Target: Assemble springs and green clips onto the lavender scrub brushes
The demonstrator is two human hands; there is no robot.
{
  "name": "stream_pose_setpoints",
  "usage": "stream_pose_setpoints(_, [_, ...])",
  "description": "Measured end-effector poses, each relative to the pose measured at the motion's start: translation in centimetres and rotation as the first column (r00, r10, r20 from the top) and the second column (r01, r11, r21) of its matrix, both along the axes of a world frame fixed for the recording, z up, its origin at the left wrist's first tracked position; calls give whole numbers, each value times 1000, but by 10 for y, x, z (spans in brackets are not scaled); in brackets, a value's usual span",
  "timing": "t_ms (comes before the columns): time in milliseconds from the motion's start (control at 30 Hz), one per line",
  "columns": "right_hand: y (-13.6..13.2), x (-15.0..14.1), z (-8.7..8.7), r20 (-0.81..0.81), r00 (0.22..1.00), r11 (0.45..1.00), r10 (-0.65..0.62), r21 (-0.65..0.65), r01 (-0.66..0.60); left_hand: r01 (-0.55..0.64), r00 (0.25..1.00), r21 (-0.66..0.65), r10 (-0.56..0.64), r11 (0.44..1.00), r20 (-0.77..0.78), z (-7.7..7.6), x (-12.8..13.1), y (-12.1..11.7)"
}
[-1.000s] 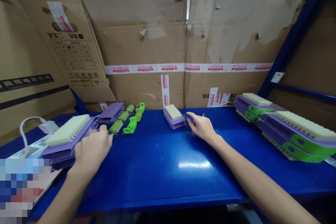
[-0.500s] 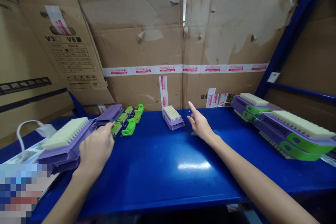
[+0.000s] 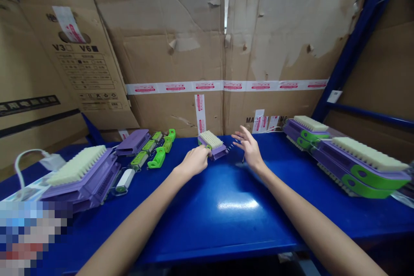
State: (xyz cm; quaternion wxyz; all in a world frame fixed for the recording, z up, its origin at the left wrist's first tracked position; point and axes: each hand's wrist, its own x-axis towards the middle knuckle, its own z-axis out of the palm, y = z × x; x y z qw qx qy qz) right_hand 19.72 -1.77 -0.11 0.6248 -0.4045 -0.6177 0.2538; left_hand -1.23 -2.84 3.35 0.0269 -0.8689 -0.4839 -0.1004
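Note:
A small purple brush [image 3: 220,151] with cream bristles lies bristles up at the middle of the blue table. My left hand [image 3: 196,159] is at its near left side, fingers closed, a small green piece [image 3: 208,147] showing at the fingertips; its kind is mostly hidden. To the right of the brush is my right hand [image 3: 250,146], with its fingers spread. A thin metal spring [image 3: 230,147] shows between brush and right hand; whether a finger touches it I cannot tell. A thin dark rod [image 3: 243,158] is below the right palm.
At left lie stacked purple brushes [image 3: 77,166], a purple casing [image 3: 132,142], green-topped blocks [image 3: 139,159], springs and green end pieces [image 3: 157,158]. Finished-looking purple-green brushes [image 3: 371,155] are stacked at right. Cardboard [image 3: 174,60] stands along the back.
My left hand has moved right from the row of blocks to the middle brush, uncovering a white block at left. The right hand's fingers have gone from a pinch by the spring to spread.

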Motion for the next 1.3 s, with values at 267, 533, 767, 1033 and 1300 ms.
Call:
stream_pose_setpoints(267, [5,-2,0,-290,957,975,-5,-213,-60,34,997,-38,-32,999,66,-14,9,30])
stream_pose_setpoints(533, [-7,-12,6,-184,983,938,-25,-343,-41,3,927,-74,25,997,375,-31,10,52])
stream_pose_setpoints(767, [-1,-19,-3,-169,972,903,165,-369,-218,122,720,-278,108,953,686,-39,2,54])
stream_pose_setpoints(1033, [0,-21,-2,-212,971,906,113,-379,-188,154,603,-413,246,898,759,-31,5,44])
stream_pose_setpoints(1300, [-4,-24,-1,-403,902,828,158,-443,-343,284,519,-485,293,827,803,-27,15,34])
